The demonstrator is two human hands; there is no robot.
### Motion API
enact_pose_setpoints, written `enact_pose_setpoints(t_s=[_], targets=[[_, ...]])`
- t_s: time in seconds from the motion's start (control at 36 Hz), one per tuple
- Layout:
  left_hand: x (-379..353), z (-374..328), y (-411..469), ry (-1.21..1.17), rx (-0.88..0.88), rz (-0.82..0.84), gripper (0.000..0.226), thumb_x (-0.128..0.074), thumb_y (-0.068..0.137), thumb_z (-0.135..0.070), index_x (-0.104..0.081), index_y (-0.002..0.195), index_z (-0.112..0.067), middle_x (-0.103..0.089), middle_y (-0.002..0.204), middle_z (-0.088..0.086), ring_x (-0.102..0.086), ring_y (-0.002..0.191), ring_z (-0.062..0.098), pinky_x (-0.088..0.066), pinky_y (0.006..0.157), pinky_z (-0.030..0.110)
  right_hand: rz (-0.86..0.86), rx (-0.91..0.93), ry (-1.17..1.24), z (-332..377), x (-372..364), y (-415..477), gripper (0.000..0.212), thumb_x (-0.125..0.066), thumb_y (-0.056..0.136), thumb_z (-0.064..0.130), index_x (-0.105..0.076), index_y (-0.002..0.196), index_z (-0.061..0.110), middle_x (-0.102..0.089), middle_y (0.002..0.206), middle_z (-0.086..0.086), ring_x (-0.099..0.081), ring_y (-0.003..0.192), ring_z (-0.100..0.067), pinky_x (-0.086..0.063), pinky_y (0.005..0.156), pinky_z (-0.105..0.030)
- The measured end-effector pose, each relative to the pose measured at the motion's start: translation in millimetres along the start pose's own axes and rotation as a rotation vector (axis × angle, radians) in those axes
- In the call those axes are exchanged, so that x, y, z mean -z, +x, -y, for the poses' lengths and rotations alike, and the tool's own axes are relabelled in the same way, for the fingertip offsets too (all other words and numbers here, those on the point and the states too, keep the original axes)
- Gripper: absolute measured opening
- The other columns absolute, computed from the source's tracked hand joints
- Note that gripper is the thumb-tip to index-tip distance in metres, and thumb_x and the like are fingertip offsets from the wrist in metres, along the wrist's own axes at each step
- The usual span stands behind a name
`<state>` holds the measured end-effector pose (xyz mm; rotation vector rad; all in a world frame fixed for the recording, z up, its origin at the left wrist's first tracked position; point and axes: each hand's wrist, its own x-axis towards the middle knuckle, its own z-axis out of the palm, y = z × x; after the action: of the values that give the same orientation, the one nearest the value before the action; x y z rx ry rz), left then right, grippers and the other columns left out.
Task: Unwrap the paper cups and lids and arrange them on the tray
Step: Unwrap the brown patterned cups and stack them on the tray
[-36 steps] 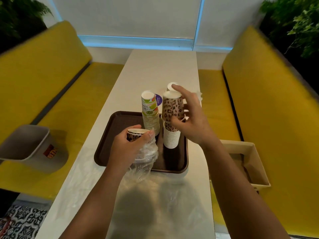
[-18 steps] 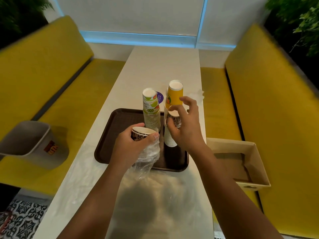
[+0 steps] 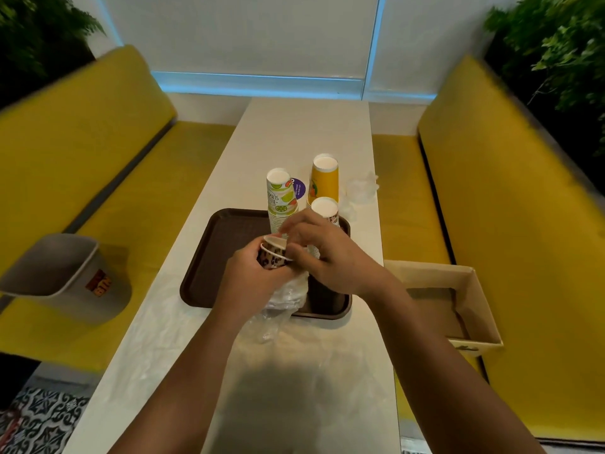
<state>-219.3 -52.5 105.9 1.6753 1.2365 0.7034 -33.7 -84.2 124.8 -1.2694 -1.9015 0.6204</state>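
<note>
A dark brown tray (image 3: 222, 253) lies on the white table. On it stand upside-down stacks of paper cups: a fruit-print stack (image 3: 281, 199), a yellow stack (image 3: 324, 181) and a leopard-print stack (image 3: 325, 209). My left hand (image 3: 248, 280) grips a few leopard-print cups (image 3: 273, 255) still sitting in their clear plastic wrap (image 3: 281, 306), which hangs below the hand. My right hand (image 3: 324, 253) pinches the rim of the topmost cup in that bundle. Both hands hover over the tray's near half.
A grey bin (image 3: 62, 273) sits on the left yellow bench. An open cardboard box (image 3: 458, 303) rests on the right bench. Clear plastic lids or wrap (image 3: 361, 188) lie beyond the tray at the right. More clear plastic film (image 3: 163, 316) covers the near table.
My right hand left the leopard stack on the tray and came back to the cups in my left hand, now pinching the top rim. My left hand tilted its bundle slightly.
</note>
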Motion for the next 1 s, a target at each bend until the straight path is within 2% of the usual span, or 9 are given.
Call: enact_pose_setpoints(t_s=[0.11,0.25,0.36,0.42,0.47,0.67,0.78,0.89,1.0], targets=[[-2,-2,-6,0.029,-0.007,0.011,0.054,-0.09,0.069,-0.054,-0.07,0.114,-0.032,-0.076,0.094,-0.018,-0.071,0.089,-0.002,-0.054,0.068,0.016,-0.198,-0.02,0.103,1,2,-3,0.008,-0.047,0.11,0.015,-0.055,0.109,0.018,-0.058,0.136,-0.006,-0.056,0.128,-0.016,-0.056,0.099,-0.038],[2,4,-5,-0.038,0.001,-0.036,0.066,-0.091,0.067,-0.059,-0.069,0.124,-0.033,-0.076,0.106,-0.017,-0.072,0.1,0.003,-0.062,0.085,0.031,-0.248,-0.106,0.059,-7,14,-6,0.017,-0.041,0.113,0.021,-0.051,0.101,0.014,-0.039,0.159,-0.007,-0.036,0.147,-0.006,-0.046,0.113,-0.038],[3,4,-3,-0.09,0.017,-0.064,0.057,-0.091,0.071,-0.052,-0.07,0.121,-0.034,-0.077,0.107,-0.016,-0.072,0.102,0.005,-0.062,0.087,0.037,-0.177,-0.144,0.265,-15,23,-10,0.017,-0.047,0.112,0.016,-0.051,0.106,0.0,-0.066,0.131,0.001,-0.064,0.121,-0.008,-0.057,0.091,-0.034],[3,6,-2,-0.103,0.026,-0.075,0.059,-0.091,0.071,-0.053,-0.069,0.122,-0.034,-0.077,0.107,-0.016,-0.072,0.102,0.005,-0.062,0.088,0.037,-0.135,-0.176,0.429,-16,25,-12,0.018,-0.057,0.107,0.013,-0.043,0.106,0.0,-0.067,0.126,-0.003,-0.068,0.119,-0.024,-0.061,0.089,-0.047],[4,6,-1,-0.107,0.027,-0.085,0.063,-0.09,0.069,-0.053,-0.068,0.124,-0.034,-0.077,0.108,-0.016,-0.072,0.102,0.003,-0.061,0.088,0.034,-0.105,-0.22,0.46,-17,29,-12,0.03,-0.067,0.1,0.009,-0.04,0.112,0.006,-0.063,0.126,-0.006,-0.068,0.116,-0.032,-0.062,0.087,-0.056],[4,6,5,-0.1,0.021,-0.097,0.053,-0.089,0.074,-0.045,-0.063,0.12,-0.042,-0.072,0.106,-0.02,-0.067,0.096,-0.01,-0.056,0.076,0.017,0.2,-0.244,0.297,-17,41,0,0.101,-0.073,0.088,-0.005,-0.022,0.159,0.045,-0.05,0.131,-0.003,-0.061,0.122,-0.018,-0.061,0.096,-0.038],[6,6,9,-0.134,0.038,-0.106,0.064,-0.088,0.07,-0.05,-0.067,0.128,-0.033,-0.072,0.105,-0.016,-0.068,0.094,-0.007,-0.059,0.077,0.021,-0.093,-0.122,0.247,-17,38,10,0.084,-0.07,0.084,-0.001,-0.043,0.153,0.038,-0.045,0.138,-0.002,-0.052,0.134,-0.018,-0.058,0.101,-0.038],[9,9,15,-0.115,0.05,-0.107,0.076,-0.086,0.067,-0.059,-0.065,0.134,-0.032,-0.071,0.11,-0.016,-0.068,0.097,-0.003,-0.059,0.081,0.024,-0.47,-0.169,0.044,-38,27,24,0.062,-0.077,0.08,0.012,-0.056,0.136,0.028,-0.044,0.132,-0.005,-0.053,0.119,-0.011,-0.057,0.098,-0.03],[11,11,19,-0.085,0.056,-0.095,0.069,-0.087,0.073,-0.053,-0.064,0.135,-0.033,-0.07,0.11,-0.018,-0.065,0.093,-0.012,-0.055,0.073,0.015,-0.388,-0.348,-0.135,-74,7,25,0.056,-0.083,0.082,0.01,-0.055,0.129,0.024,-0.046,0.132,-0.004,-0.054,0.119,-0.018,-0.056,0.1,-0.034]])
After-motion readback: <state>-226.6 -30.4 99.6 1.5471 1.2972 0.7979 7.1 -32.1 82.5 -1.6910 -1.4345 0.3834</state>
